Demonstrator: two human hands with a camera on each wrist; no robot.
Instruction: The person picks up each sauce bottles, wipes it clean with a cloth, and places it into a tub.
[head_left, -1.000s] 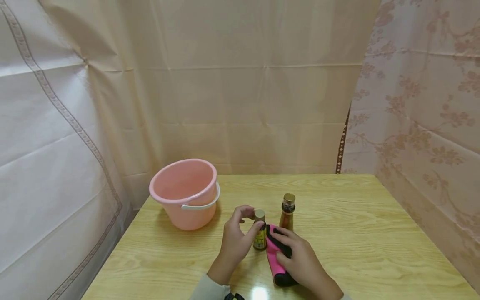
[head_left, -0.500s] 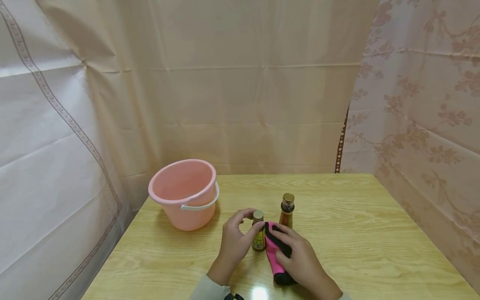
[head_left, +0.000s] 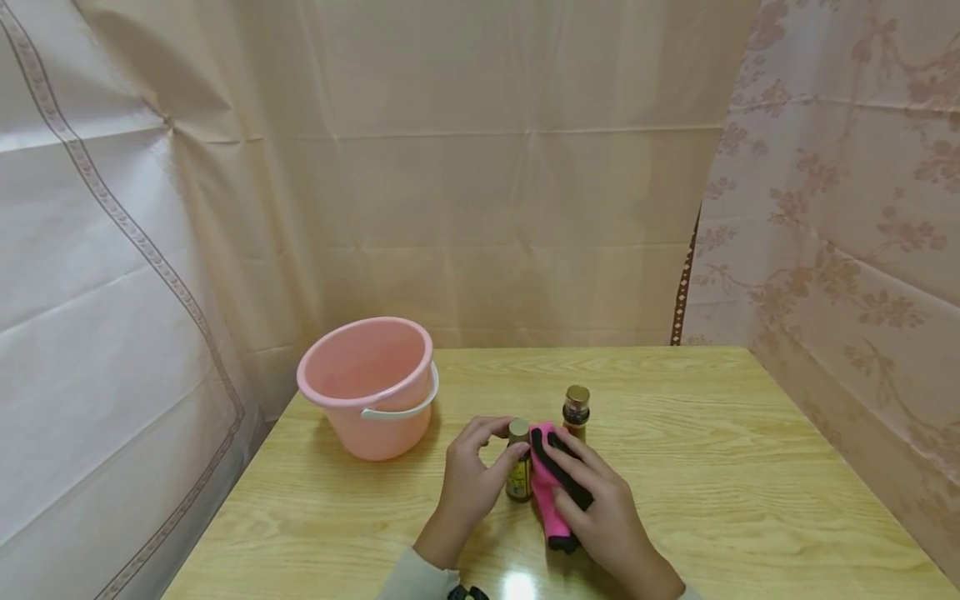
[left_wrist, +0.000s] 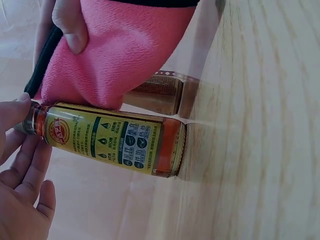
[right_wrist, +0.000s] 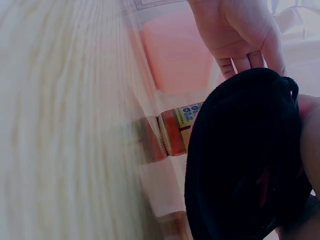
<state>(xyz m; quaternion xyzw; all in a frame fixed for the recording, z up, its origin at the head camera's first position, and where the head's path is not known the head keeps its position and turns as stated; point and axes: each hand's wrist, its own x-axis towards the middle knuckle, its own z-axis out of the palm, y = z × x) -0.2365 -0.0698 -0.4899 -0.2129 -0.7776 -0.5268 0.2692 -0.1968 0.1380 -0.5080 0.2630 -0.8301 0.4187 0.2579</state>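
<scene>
Upright on the table stands a small glass bottle (head_left: pixel 519 482) with a yellow label and a dull gold cap. My left hand (head_left: pixel 471 477) pinches it at the neck and cap between thumb and fingers. My right hand (head_left: pixel 609 510) grips a folded pink fleecy cloth (head_left: pixel 545 492) with black edging, pressed against the bottle's right side. In the left wrist view the cloth (left_wrist: pixel 120 50) touches the bottle (left_wrist: pixel 105 137) near its upper part. The cloth's black side (right_wrist: pixel 240 160) fills much of the right wrist view, hiding most of the right fingers there.
A taller brown bottle (head_left: pixel 576 408) with a gold cap stands just behind the cloth, partly hidden by it. To the left is a pink bucket (head_left: pixel 382 435) with a white handle. Cloth curtains (head_left: pixel 495 208) surround the wooden table (head_left: pixel 720 475).
My right hand has shifted the cloth upward along the bottle; its top now sits near cap height and its lower end has lifted. My left hand keeps its hold.
</scene>
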